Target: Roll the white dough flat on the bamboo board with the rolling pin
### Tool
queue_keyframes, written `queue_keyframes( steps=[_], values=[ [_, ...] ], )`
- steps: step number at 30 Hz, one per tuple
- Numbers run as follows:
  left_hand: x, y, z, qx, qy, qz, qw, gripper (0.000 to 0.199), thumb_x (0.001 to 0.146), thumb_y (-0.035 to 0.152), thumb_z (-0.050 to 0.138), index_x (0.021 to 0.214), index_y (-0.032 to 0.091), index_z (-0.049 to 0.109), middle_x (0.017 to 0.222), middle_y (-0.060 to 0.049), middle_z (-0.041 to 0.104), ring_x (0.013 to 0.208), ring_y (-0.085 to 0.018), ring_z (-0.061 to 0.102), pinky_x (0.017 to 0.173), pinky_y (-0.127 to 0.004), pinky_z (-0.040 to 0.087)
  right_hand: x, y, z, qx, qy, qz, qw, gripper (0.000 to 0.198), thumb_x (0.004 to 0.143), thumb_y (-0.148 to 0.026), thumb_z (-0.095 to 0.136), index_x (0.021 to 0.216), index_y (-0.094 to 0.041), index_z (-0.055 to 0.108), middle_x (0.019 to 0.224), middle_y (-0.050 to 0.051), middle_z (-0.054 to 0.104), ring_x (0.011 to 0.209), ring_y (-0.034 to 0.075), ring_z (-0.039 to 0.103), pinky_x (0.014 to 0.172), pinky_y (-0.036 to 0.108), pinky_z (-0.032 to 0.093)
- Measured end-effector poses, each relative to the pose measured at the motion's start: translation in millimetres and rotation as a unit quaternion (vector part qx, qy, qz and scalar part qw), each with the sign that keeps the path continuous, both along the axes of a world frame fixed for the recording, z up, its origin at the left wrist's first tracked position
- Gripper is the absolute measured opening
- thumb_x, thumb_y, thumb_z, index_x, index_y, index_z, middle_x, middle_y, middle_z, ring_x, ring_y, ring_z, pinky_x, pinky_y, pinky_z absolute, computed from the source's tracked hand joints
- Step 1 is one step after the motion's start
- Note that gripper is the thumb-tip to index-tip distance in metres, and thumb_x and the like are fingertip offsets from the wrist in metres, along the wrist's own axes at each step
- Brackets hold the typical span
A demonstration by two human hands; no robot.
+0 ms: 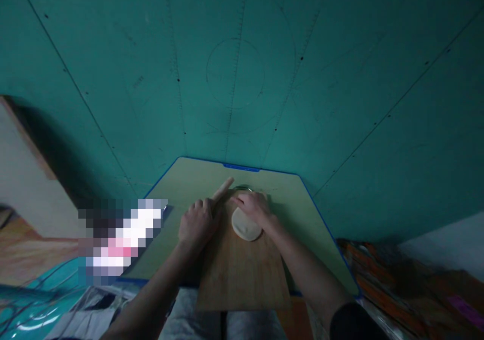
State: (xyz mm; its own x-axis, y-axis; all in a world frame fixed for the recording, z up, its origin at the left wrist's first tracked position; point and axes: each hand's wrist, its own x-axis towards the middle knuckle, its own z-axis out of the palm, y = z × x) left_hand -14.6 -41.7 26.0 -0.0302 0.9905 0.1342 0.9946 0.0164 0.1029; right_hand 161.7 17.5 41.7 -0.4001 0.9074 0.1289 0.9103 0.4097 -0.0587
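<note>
A wooden cutting board (242,274) lies lengthwise on the table, its near end jutting past the edge toward my lap. On it rests a flat, round piece of dough (244,228), pale and slightly dented. My left hand (198,221) is wrapped around a rolling pin (224,189), whose far end sticks out beyond the fingers, left of the dough. My right hand (254,206) reaches over the dough's upper right part, with fingers bent together at its far edge; the hand hides that part of the dough.
The pale table (192,179) has a blue rim and stands against a green wall (242,78). Behind the board, a thin shiny curved rim (243,188) shows. A blurred-out bright object (124,242) sits on the left. Orange-brown bundles (385,289) lie at right.
</note>
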Motion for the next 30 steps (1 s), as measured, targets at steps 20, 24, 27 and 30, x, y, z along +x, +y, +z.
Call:
queue_keyframes(
  steps=[20,24,27,30],
  values=[
    [1.2,-3.8,5.5,-0.010,-0.020,-0.012,1.000,0.037,0.097,0.036,0.034,0.114,0.013,0.057,0.104,-0.017,0.066,0.096,-0.031,0.065,0.072,-0.038,0.051,43.2,-74.7,-22.5,0.031,0.085,0.179,0.980,0.054,0.087,-0.049,0.067,0.131,-0.020,0.060,0.140,0.015,0.056,0.133,0.032,0.048,0.108,0.048,0.043],
    [0.4,-3.0,2.9,-0.010,-0.019,-0.011,1.000,0.037,0.097,0.037,0.035,0.115,0.013,0.056,0.105,-0.017,0.066,0.096,-0.031,0.065,0.073,-0.037,0.051,48.7,-60.2,-29.8,0.069,0.076,0.218,0.971,0.026,0.094,-0.035,0.059,0.114,-0.019,0.068,0.123,0.012,0.069,0.121,0.027,0.060,0.101,0.041,0.050],
    [0.1,-2.5,1.6,-0.008,-0.019,-0.013,1.000,0.036,0.098,0.036,0.034,0.114,0.013,0.057,0.104,-0.016,0.066,0.095,-0.030,0.065,0.072,-0.036,0.050,45.3,-50.0,-29.1,0.087,0.079,0.226,0.967,0.020,0.097,-0.030,0.054,0.102,-0.019,0.070,0.112,0.010,0.073,0.112,0.024,0.066,0.095,0.036,0.054],
    [0.7,-2.7,2.2,-0.012,-0.022,-0.010,1.000,0.036,0.098,0.035,0.033,0.114,0.013,0.057,0.105,-0.016,0.066,0.095,-0.030,0.065,0.073,-0.036,0.050,40.6,-51.4,-29.3,0.078,0.095,0.196,0.973,0.020,0.099,-0.029,0.052,0.099,-0.020,0.070,0.111,0.009,0.074,0.108,0.022,0.068,0.093,0.034,0.054]
  ],
)
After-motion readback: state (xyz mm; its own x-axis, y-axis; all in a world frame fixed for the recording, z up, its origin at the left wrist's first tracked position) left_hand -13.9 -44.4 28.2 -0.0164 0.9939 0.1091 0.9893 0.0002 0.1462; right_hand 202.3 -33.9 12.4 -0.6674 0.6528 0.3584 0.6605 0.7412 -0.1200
